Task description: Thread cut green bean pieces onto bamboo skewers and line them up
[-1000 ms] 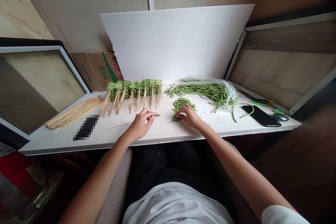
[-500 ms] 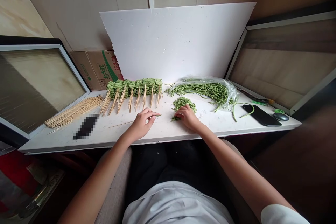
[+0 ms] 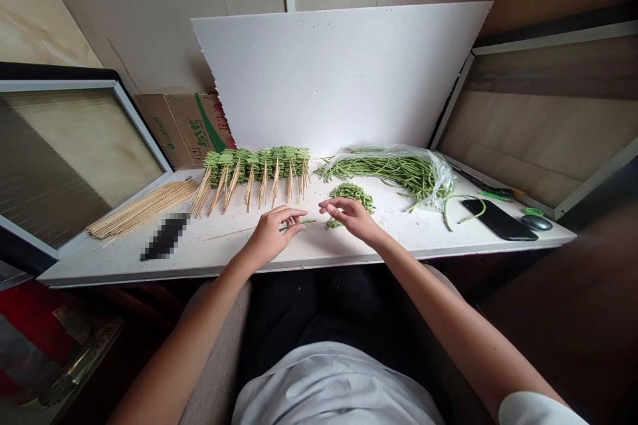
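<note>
My left hand [image 3: 273, 234] is low over the table, thumb and index finger parted. A short piece of green bean [image 3: 310, 221] runs through the gap between them and shows past the fingertips; it does not look pinched. A thin wooden skewer [image 3: 226, 234] lies on the table, its right end hidden by this hand. My right hand [image 3: 351, 216] hovers just left of and in front of a heap of cut bean pieces [image 3: 356, 193]. Its fingers are loosely curved and apart, with nothing visible in them. Several bundles of skewered beans [image 3: 256, 163] are lined up behind my left hand.
Loose skewers [image 3: 144, 208] lie at the left behind a blurred dark object [image 3: 165, 236]. Long beans [image 3: 393, 169] spill from a clear plastic bag [image 3: 441, 176] at the back right. A black phone [image 3: 498, 219] lies near the right end. A white foam board [image 3: 339, 80] stands behind.
My right hand has lifted off the front of the heap and moved left toward my left hand. The left fingers have parted, and more of the bean piece shows.
</note>
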A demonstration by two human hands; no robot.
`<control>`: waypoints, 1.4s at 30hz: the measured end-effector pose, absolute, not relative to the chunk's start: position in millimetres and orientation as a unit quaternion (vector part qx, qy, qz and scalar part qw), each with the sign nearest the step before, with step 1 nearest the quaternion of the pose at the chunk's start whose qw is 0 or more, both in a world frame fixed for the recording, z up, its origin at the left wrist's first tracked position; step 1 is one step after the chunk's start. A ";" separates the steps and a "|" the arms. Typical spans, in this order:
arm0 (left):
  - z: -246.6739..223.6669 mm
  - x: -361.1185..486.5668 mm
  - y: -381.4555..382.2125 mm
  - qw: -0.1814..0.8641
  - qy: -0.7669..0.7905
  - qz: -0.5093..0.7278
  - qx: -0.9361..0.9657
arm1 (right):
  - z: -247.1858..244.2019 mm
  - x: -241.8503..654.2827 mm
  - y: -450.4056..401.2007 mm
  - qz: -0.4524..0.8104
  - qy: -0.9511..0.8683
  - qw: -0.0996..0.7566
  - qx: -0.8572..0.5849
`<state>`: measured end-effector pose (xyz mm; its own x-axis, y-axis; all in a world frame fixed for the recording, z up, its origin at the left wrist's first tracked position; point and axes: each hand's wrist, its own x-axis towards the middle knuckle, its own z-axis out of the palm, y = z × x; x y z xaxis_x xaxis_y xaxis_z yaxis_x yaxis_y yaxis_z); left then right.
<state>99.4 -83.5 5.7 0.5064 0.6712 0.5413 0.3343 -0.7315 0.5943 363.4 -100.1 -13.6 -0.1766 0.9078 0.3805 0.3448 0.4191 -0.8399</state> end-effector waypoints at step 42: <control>6.7 107.3 -95.6 0.093 0.253 0.391 0.880 | 11.7 327.8 -135.2 0.140 -0.827 0.450 -0.307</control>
